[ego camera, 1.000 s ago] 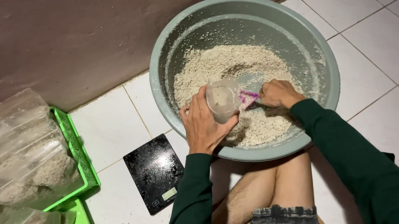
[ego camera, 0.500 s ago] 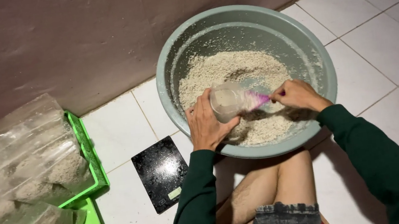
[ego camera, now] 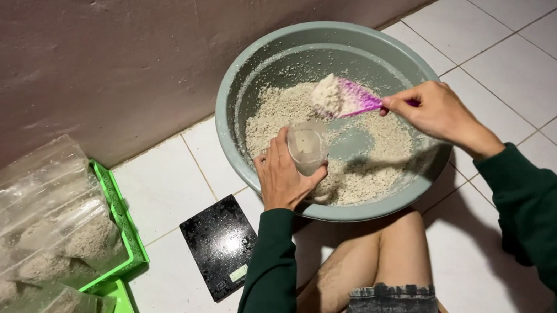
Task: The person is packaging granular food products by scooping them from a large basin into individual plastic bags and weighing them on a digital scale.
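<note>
A large grey-green basin (ego camera: pixel 236 94) on the tiled floor holds pale crumbly grain (ego camera: pixel 272 110). My left hand (ego camera: pixel 283 177) grips a small clear plastic bag (ego camera: pixel 307 147) held open over the basin's near side. My right hand (ego camera: pixel 436 113) holds a purple scoop (ego camera: pixel 357 101) heaped with grain, lifted just above and to the right of the bag's mouth. Both arms wear dark green sleeves.
A black digital scale (ego camera: pixel 223 244) lies on the white tiles left of my knee. Green trays (ego camera: pixel 116 231) at the left hold several filled clear bags (ego camera: pixel 31 239). A brown wall (ego camera: pixel 101 65) runs behind the basin. My bare legs sit below the basin.
My right hand has drawn the scoop out of the grain and raised it, full, above the bag. The left hand keeps the bag in place.
</note>
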